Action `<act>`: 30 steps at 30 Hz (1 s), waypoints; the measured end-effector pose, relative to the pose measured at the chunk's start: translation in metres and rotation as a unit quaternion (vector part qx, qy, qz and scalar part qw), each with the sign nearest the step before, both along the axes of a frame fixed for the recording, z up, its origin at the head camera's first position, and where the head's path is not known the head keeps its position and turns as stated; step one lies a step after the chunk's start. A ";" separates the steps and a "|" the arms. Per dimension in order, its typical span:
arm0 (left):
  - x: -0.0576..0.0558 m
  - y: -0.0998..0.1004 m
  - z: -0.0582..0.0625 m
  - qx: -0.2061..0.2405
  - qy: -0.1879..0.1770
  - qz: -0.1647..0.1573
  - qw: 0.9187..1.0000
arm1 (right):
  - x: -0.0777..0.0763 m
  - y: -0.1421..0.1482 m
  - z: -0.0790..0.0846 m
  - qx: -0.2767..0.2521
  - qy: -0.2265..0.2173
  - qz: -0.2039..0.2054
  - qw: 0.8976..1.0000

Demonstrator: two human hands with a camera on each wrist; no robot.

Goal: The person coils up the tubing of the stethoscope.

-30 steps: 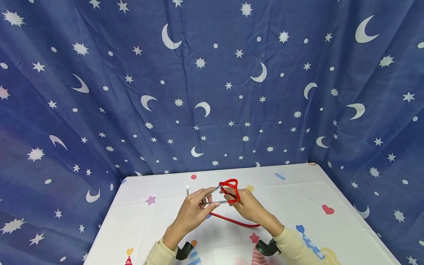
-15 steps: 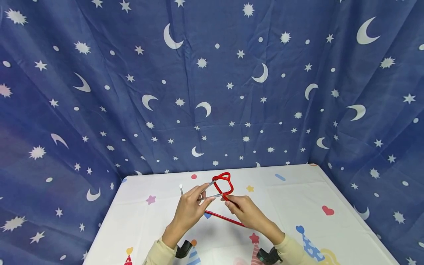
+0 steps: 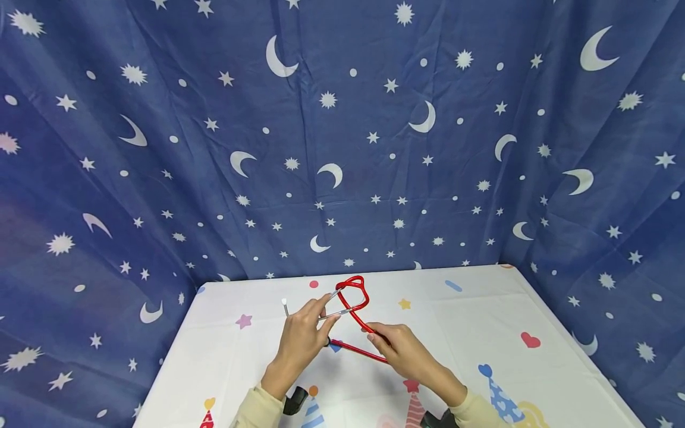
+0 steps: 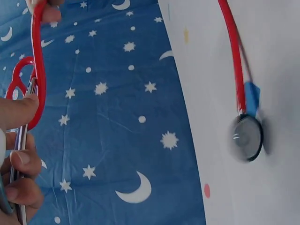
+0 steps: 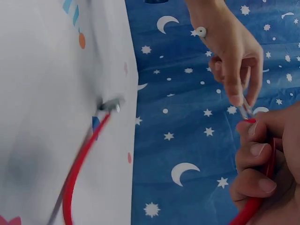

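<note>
Your left hand [image 3: 302, 337] grips the metal ear tubes [image 3: 334, 314] of the stethoscope [image 3: 366, 296], and your right hand [image 3: 402, 348] pinches its red tubing [image 3: 360, 320] just right of them. The tubing loops beyond both grips; the chest piece [image 4: 247, 137], blurred, hangs below them near the white tablecloth [image 4: 267, 187].

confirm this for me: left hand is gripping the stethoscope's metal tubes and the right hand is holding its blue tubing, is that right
Not quite: the tubing held in the right hand is red, not blue, as the head view shows. The left hand does grip the metal tubes.
</note>
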State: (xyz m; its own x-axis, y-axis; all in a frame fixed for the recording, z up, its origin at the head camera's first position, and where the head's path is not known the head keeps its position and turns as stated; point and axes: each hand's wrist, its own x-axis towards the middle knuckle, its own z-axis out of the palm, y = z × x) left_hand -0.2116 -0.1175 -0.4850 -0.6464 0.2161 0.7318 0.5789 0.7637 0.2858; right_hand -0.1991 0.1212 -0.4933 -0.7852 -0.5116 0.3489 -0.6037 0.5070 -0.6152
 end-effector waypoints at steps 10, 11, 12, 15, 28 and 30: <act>-0.007 -0.014 -0.001 0.003 -0.018 0.018 1.000 | 0.008 0.016 0.020 -0.016 0.016 -0.004 1.000; -0.006 -0.014 -0.001 0.002 -0.019 0.016 1.000 | 0.008 0.017 0.023 -0.018 0.025 -0.007 1.000; -0.006 -0.013 0.000 -0.001 -0.017 0.014 1.000 | 0.009 0.018 0.026 -0.020 0.034 -0.008 0.999; -0.005 -0.011 0.001 -0.009 -0.015 0.005 1.000 | 0.008 0.019 0.034 -0.023 0.074 -0.006 0.997; 0.003 -0.006 0.008 -0.044 -0.037 -0.024 0.998 | -0.011 0.026 0.064 -0.010 0.253 0.017 0.967; 0.003 -0.005 0.010 -0.050 -0.038 -0.030 0.998 | -0.014 0.026 0.069 -0.008 0.260 0.019 0.965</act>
